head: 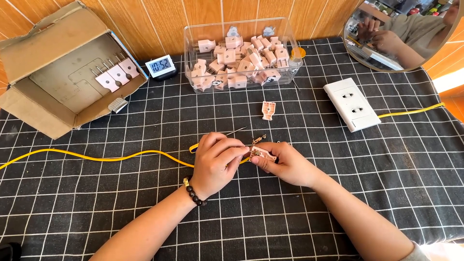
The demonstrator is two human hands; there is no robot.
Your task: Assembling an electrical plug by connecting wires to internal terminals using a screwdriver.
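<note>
**Two hands working one pink plug**

The left hand [216, 163] and right hand [286, 164] are both pinching one small pink plastic plug half [263, 154], its long axis lying roughly left-right above the black grid-patterned counter [96, 203]. One yellow cable [96, 155] is running leftward (another plug shell [268, 110] is lying apart).

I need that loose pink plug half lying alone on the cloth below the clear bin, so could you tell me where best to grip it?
Grip the plug half across its two long side edges, coming straight down from above. It lies flat on the cloth with bare space all round, its length running towards and away from you, so its narrow width suits a thumb-and-finger pinch.
</note>
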